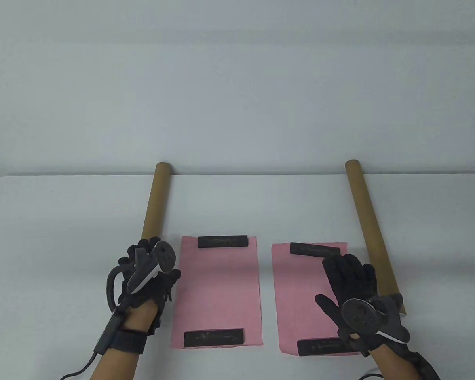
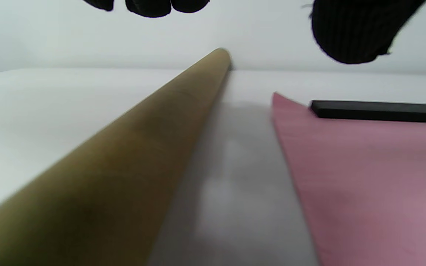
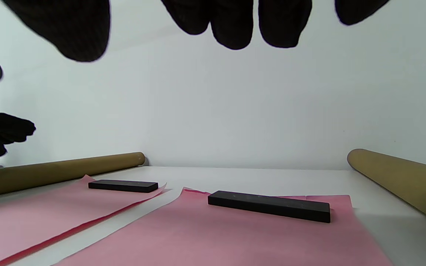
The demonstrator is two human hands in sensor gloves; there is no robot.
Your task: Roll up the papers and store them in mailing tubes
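Both hands hover with fingers spread, gripping nothing: the left hand (image 1: pixel 148 273) over the left tube's (image 1: pixel 156 200) near end, the right hand (image 1: pixel 354 289) above the right pink paper (image 1: pixel 301 293)

I've got two sheets of paper flat on the table (image 1: pixel 43 221), side by side: the left sheet (image 1: pixel 217 293) and the right sheet (image 1: pixel 301 293), a gap between them. Each has a bar at its far end and another at its near end. Left tube (image 1: pixel 156 200) lies just left of the left sheet, right tube (image 1: pixel 370 229) just right of the right one, both running back to the wall (image 1: pixel 237 79).
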